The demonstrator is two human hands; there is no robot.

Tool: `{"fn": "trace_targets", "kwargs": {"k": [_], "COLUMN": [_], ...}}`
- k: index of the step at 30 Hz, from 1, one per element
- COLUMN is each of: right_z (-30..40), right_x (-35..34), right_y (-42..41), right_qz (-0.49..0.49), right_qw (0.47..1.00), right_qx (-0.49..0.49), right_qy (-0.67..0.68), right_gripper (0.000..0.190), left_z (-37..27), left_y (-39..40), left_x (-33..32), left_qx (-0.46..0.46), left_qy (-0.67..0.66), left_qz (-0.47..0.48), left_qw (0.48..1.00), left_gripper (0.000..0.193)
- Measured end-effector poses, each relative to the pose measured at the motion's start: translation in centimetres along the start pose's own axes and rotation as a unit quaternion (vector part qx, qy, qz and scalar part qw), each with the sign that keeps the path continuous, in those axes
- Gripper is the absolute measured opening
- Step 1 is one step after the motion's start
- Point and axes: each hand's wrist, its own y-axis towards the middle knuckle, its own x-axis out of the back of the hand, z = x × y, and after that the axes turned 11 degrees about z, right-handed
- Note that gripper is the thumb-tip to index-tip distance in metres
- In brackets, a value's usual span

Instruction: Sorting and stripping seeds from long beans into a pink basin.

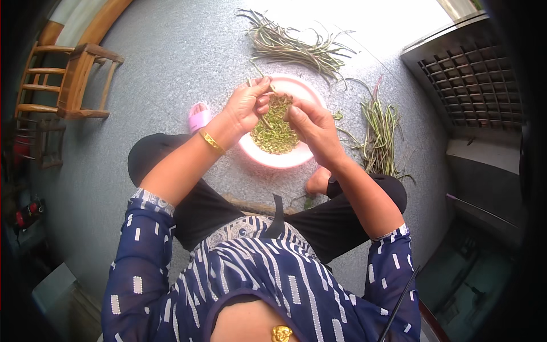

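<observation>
My left hand (250,104) holds a thin long green bean pod (273,88) between thumb and fingers, above the far left rim of a pink and white plastic basin (280,160). Close by on the right, my right hand (314,128) has thumb and forefinger pinched together over the basin; what is between them is too small to tell. Short green and brownish bean pieces (275,137) lie heaped in the basin. Beyond it, a loose bundle of long bean pods (295,47) lies on the floor. Another bundle (380,139) lies to the right of the basin.
The basin stands on a grey speckled floor (149,77) between my feet, one in a pink slipper (199,117). Wooden chairs (74,81) stand at the left. A metal item with a lattice panel (472,85) is at the right. Small green leaf scraps (337,115) lie beside the basin.
</observation>
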Motion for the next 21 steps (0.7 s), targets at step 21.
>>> {"fn": "trace_targets", "kwargs": {"k": [21], "right_z": [-0.3], "right_x": [-0.6], "right_y": [0.0], "right_qz": [-0.018], "right_qw": [0.98], "right_qx": [0.148], "right_qy": [-0.131], "right_gripper": [0.02], "left_z": [-1.0], "left_y": [0.2], "left_x": [-0.3], "left_qx": [-0.012], "left_qy": [0.011], "left_qz": [0.013], "left_qw": [1.0], "left_gripper": [0.012]}}
